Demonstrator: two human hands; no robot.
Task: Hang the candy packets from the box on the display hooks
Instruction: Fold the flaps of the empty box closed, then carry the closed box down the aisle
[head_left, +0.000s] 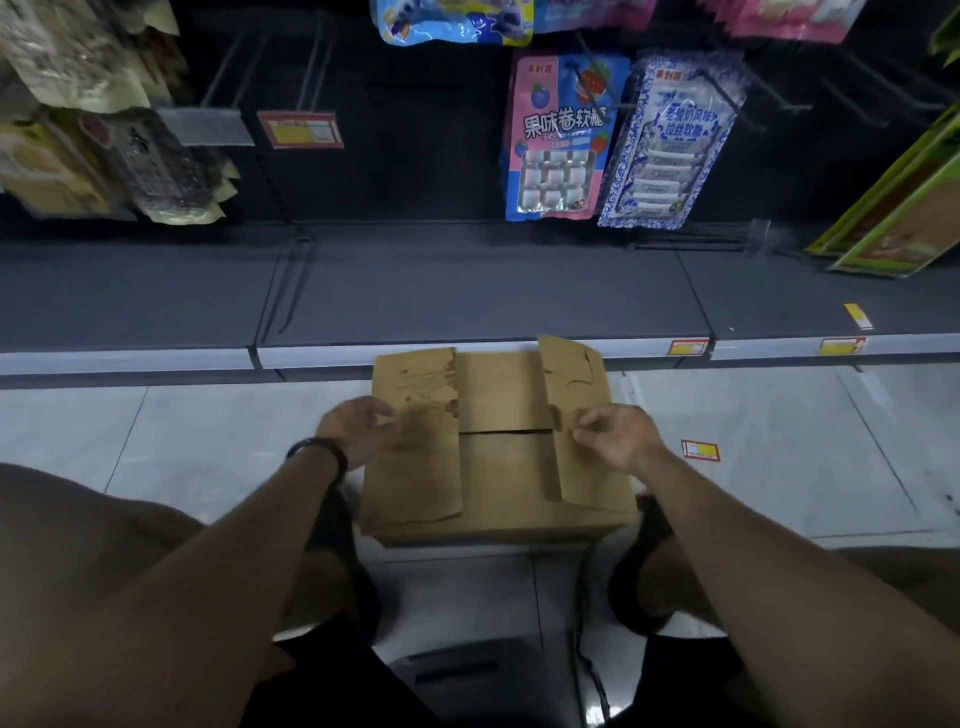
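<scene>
pink packet (558, 137) "果味卷软糖", blue-white packet (670, 140) perhaps "拉丝软糖" (blurred)

Dim shop aisle. A pale tiled floor (208, 441) with thin grey joints runs up to a low, dark grey shelf (467, 291). Its white front strip (124, 358) carries red-and-yellow price labels (687, 346). A loose label (700, 450) lies on the floor at right. A black back panel (415, 156) rises behind the shelf. Green-edged cartons (904, 208) sit at far right.
</scene>
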